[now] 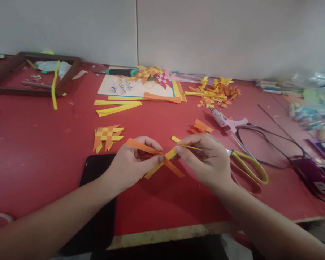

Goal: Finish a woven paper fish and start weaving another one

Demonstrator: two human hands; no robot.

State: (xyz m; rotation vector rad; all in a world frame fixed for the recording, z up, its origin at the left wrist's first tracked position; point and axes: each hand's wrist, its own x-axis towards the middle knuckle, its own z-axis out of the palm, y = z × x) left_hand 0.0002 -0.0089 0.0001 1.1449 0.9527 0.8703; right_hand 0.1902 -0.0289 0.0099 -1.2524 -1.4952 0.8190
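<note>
My left hand [141, 155] pinches an orange paper strip [143, 146] where it crosses a yellow paper strip [171, 155]. Between thumb and fingers, my right hand [203, 155] grips the yellow strip, whose end sticks out past the fingers. The crossed strips hang above the red table, in front of my body. Left of them lies a finished-looking woven paper fish [107, 135] in orange and yellow. Scissors [249, 167] with yellow and orange handles rest beside my right hand, their blades partly hidden behind it. A short orange paper piece [203, 125] lies just beyond that hand.
A pink glue gun [229, 122] with a black cord lies at right, near a purple power box [315, 175]. A black phone-like slab [97, 206] lies under my left forearm. Farther back are yellow strips [116, 106], a scrap pile [219, 92] and a brown frame [21, 92].
</note>
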